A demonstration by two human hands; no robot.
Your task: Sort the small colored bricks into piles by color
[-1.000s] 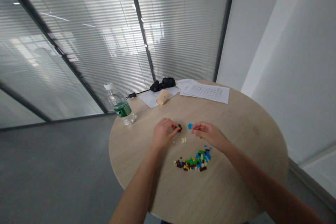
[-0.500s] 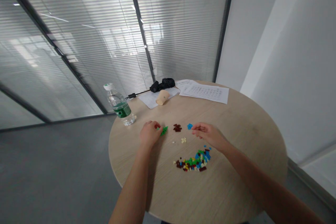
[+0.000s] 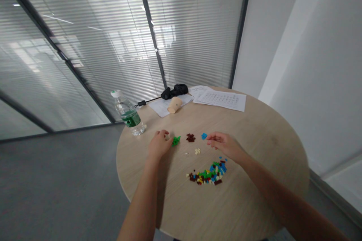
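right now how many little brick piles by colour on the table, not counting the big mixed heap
green pile: 1
dark red pile: 1
blue pile: 1
cream pile: 1
total: 4

Both hands [image 3: 160, 145] rest among plastic bricks [image 3: 207, 175] on a round table [image 3: 254, 147].

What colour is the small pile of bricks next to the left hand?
The pile is green, best seen in the head view.
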